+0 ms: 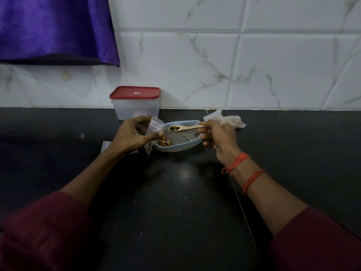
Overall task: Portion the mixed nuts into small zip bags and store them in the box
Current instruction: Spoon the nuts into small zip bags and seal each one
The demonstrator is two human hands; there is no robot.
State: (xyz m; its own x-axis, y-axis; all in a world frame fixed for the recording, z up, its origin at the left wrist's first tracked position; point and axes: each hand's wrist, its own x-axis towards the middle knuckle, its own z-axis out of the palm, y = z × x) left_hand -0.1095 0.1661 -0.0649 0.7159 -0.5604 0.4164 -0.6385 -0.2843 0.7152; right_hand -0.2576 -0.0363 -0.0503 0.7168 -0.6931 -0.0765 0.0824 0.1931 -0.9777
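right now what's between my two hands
In the head view, the wooden spoon, loaded with nuts, spans from the right hand toward the zip bag in the left hand, above the blue dish.

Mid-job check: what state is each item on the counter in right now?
Box: red lid on, closed.
Spoon: loaded with nuts, gripped by right hand, above dish.
Zip bag: held by left hand, beside the spoon.
Dish: few nuts left.
Filled bags: holding nuts, lying on counter.
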